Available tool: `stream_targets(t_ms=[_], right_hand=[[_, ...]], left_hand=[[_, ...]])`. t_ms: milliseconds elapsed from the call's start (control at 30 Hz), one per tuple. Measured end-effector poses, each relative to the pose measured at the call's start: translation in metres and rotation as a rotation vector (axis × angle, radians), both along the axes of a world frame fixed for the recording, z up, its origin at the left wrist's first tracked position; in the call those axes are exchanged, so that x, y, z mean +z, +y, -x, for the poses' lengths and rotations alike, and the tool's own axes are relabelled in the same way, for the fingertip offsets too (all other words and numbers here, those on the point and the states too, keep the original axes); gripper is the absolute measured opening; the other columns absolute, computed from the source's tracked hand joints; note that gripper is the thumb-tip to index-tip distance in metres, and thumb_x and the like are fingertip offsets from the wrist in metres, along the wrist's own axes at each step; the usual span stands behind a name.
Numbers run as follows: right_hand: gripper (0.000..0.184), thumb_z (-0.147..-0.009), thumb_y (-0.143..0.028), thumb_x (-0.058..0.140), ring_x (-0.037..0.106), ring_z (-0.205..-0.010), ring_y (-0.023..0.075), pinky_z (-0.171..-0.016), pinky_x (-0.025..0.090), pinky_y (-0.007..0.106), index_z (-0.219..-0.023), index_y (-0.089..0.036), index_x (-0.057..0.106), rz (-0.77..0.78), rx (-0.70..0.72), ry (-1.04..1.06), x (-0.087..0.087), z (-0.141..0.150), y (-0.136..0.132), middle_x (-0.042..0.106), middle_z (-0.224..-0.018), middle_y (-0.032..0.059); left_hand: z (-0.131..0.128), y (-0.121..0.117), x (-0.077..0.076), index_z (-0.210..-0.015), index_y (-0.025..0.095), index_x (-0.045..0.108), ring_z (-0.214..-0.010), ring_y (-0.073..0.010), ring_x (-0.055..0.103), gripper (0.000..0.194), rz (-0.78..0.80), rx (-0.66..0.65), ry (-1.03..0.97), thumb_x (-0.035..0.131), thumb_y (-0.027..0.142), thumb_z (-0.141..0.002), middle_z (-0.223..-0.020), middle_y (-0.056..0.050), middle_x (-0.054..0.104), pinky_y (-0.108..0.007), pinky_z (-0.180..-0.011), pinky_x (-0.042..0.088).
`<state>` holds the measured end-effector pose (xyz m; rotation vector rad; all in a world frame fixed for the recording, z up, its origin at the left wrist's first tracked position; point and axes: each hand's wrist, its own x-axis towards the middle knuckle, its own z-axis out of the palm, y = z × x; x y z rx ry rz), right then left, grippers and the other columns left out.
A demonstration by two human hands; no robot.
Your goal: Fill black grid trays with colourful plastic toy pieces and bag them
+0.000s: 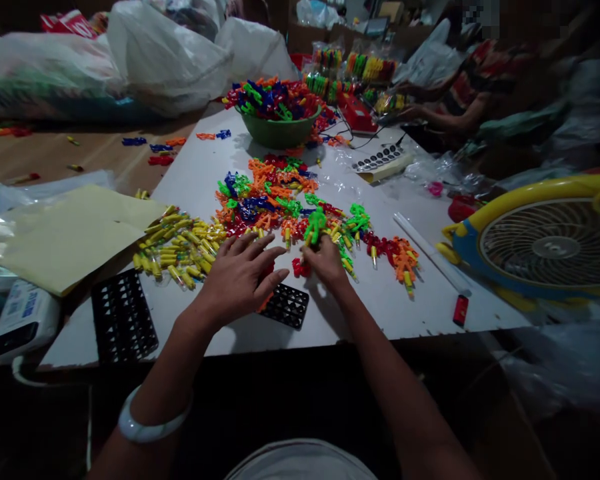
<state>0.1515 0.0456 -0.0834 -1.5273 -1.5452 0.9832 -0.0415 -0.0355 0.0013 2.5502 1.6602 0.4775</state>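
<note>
In the head view, a white table [405,317] is seen in a dim room. Near the middle of its near edge, a black tray [291,308] is placed, partly covered by the left hand [243,273]; the fingers of this hand are spread apart, and whether anything is touched by them cannot be told. By the right hand [325,263], a green figure [315,225] is pinched between thumb and fingers, above the table's middle, where mixed figures [265,207] are heaped. To their left, yellow tubes [180,247] are piled. At the near left corner, a second tray [123,317] is laid; near the right edge, a lighter [461,310] is seen. Toward the far edge, a green bowl [280,130] is filled with more figures. Beside the right edge, a fan [555,247] is placed. Beyond the far right corner, another person [460,100] is seen, and beyond the far left corner, large bags [170,60] are stacked.
</note>
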Motion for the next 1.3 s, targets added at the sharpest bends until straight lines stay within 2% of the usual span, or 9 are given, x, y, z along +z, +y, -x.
stream_targets(t_ms=[100, 167, 300, 400, 567, 767, 967, 1200, 1300], right_hand=[[0.013, -0.082, -0.027, 0.058, 0.065, -0.064, 0.0162, -0.061, 0.051, 0.027, -0.092, -0.019, 0.058, 0.198, 0.289, 0.203, -0.005, 0.006, -0.038, 0.068, -0.073, 0.0015], [0.013, -0.079, -0.027, 0.062, 0.064, -0.069, 0.0164, -0.063, 0.05, 0.027, -0.089, -0.019, 0.061, 0.154, 0.375, 0.185, -0.009, 0.013, -0.058, 0.069, -0.076, 0.0008], [0.019, -0.078, -0.03, 0.066, 0.06, -0.069, 0.0163, -0.061, 0.044, 0.026, -0.092, -0.019, 0.061, -0.052, 0.325, -0.01, -0.011, 0.027, -0.076, 0.067, -0.077, 0.0007], [0.017, -0.083, -0.03, 0.061, 0.06, -0.071, 0.018, -0.062, 0.042, 0.027, -0.095, -0.019, 0.059, -0.112, 0.322, -0.152, -0.009, 0.033, -0.079, 0.067, -0.081, 0.004], [0.017, -0.081, -0.029, 0.063, 0.061, -0.069, 0.0175, -0.06, 0.043, 0.026, -0.096, -0.02, 0.063, -0.084, 0.365, -0.136, -0.009, 0.029, -0.077, 0.068, -0.081, 0.0029], [0.013, -0.082, -0.029, 0.062, 0.061, -0.071, 0.0166, -0.064, 0.045, 0.026, -0.09, -0.019, 0.066, -0.173, 0.359, -0.119, -0.016, 0.028, -0.085, 0.07, -0.088, 0.0046], [0.012, -0.078, -0.028, 0.066, 0.058, -0.06, 0.0139, -0.054, 0.041, 0.023, -0.071, -0.019, 0.064, 0.058, 0.325, 0.037, -0.01, 0.022, -0.079, 0.065, -0.067, -0.0006], [0.018, -0.086, -0.035, 0.058, 0.058, -0.067, 0.0159, -0.059, 0.041, 0.025, -0.083, -0.02, 0.065, -0.133, 0.361, -0.098, -0.008, 0.03, -0.081, 0.067, -0.076, 0.0022], [0.019, -0.091, -0.035, 0.051, 0.058, -0.068, 0.0171, -0.058, 0.039, 0.025, -0.093, -0.02, 0.063, -0.11, 0.346, -0.214, -0.006, 0.041, -0.085, 0.068, -0.082, 0.0039]], left_hand=[[0.0, 0.0, -0.002, -0.132, 0.03, 0.058, -0.137, -0.0299, 0.04, 0.048, -0.009, 0.002, -0.013, 0.036, 0.054, -0.096, -0.146, -0.002, 0.052, -0.052, -0.113, 0.03], [0.0, 0.001, -0.003, -0.132, 0.028, 0.058, -0.136, -0.0297, 0.041, 0.049, -0.009, -0.007, -0.009, 0.035, 0.053, -0.097, -0.144, -0.003, 0.054, -0.051, -0.113, 0.031], [0.0, 0.002, -0.002, -0.134, 0.026, 0.056, -0.135, -0.029, 0.042, 0.052, -0.005, -0.019, 0.011, 0.033, 0.055, -0.097, -0.142, -0.003, 0.056, -0.05, -0.114, 0.03], [0.0, 0.003, -0.001, -0.134, 0.024, 0.056, -0.133, -0.0295, 0.042, 0.054, 0.006, -0.015, 0.012, 0.034, 0.056, -0.097, -0.141, -0.004, 0.057, -0.05, -0.113, 0.031], [-0.004, 0.006, -0.001, -0.128, 0.023, 0.06, -0.125, -0.0271, 0.049, 0.049, 0.026, 0.001, 0.001, 0.032, 0.051, -0.099, -0.133, -0.003, 0.062, -0.048, -0.109, 0.035], [-0.004, 0.006, -0.001, -0.122, 0.024, 0.062, -0.122, -0.0258, 0.05, 0.045, 0.008, 0.012, 0.003, 0.034, 0.05, -0.099, -0.127, -0.003, 0.065, -0.046, -0.108, 0.034], [-0.005, 0.006, -0.001, -0.118, 0.026, 0.064, -0.12, -0.0253, 0.051, 0.043, 0.008, 0.009, -0.023, 0.033, 0.05, -0.098, -0.125, -0.003, 0.066, -0.045, -0.108, 0.034], [-0.004, 0.005, 0.0, -0.12, 0.026, 0.062, -0.123, -0.0256, 0.05, 0.044, 0.042, 0.025, -0.013, 0.03, 0.048, -0.099, -0.127, -0.003, 0.065, -0.046, -0.11, 0.032], [-0.008, 0.004, 0.003, -0.125, 0.025, 0.06, -0.13, -0.0299, 0.045, 0.048, 0.052, 0.053, 0.015, 0.034, 0.054, -0.097, -0.135, -0.005, 0.061, -0.052, -0.113, 0.026]])
